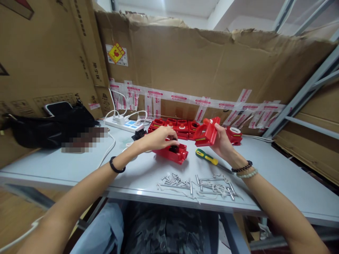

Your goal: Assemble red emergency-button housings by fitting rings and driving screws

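An open red plastic housing [169,155] lies on the table, its hollow side up, with something dark inside. My left hand [162,137] is over it, fingers curled together at its opening; what they pinch, if anything, is hidden. In my right hand [224,141] is a red plastic cover [208,132] with a large opening, raised and tilted above the table. Below it lies a green and yellow screwdriver [208,157], its shaft toward my right wrist. Nearer the front edge are a pile of silver screws [174,179] and several metal rods [212,180] with white string [219,189].
More red housings [182,132] stand in a row at the back, with another red piece [235,134] to the right. A white power strip [123,123] with plugged cables, a black part [139,134] and a black bag [50,123] are left. Cardboard [185,63] walls the back.
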`<state>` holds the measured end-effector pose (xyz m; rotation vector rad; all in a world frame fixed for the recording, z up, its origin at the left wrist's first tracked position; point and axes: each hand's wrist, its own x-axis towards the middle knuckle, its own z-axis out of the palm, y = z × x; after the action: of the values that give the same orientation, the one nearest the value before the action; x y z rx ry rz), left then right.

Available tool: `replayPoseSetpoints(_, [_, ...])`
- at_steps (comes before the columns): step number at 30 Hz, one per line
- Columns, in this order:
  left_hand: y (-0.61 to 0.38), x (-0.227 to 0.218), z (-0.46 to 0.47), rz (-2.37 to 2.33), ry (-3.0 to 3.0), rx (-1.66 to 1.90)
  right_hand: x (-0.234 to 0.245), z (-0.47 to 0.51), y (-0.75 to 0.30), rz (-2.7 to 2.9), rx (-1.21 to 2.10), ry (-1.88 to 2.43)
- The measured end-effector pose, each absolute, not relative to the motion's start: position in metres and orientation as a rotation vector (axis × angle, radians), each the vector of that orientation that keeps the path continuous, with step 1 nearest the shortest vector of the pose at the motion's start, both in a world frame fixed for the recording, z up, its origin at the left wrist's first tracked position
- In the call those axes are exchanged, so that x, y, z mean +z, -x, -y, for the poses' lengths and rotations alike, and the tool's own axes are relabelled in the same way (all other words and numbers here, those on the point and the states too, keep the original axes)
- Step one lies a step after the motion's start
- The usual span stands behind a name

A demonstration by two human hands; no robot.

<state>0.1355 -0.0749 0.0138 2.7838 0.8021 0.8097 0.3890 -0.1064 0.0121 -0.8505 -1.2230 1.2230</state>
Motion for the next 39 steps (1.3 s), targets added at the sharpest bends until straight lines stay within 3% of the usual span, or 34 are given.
replayPoseSetpoints(8, [-0.162,-0.016,0.078,-0.899,-2.806,0.735,0.005,0.105,-0.387,1.241,1.335,0.857])
replayPoseSetpoints(14, [-0.154,-0.008,0.085,-0.762,-2.691,0.777,0.007,0.109,-0.383,1.305,1.323,0.894])
replayPoseSetpoints(17, [-0.125,-0.002,0.075,-0.970,-2.689,0.854,0.005,0.108,-0.383,1.327,1.309,0.920])
replayPoseSetpoints(23, [-0.076,-0.007,0.048,-1.313,-2.756,0.421,-0.004,0.104,-0.384,1.332,1.365,0.918])
replayPoseSetpoints(31, [-0.086,-0.030,0.033,-1.491,-2.891,0.411,-0.002,0.113,-0.379,1.324,1.560,0.948])
replayPoseSetpoints(39, [-0.093,-0.036,0.036,-1.658,-2.931,0.335,0.001,0.115,-0.377,1.376,1.506,0.964])
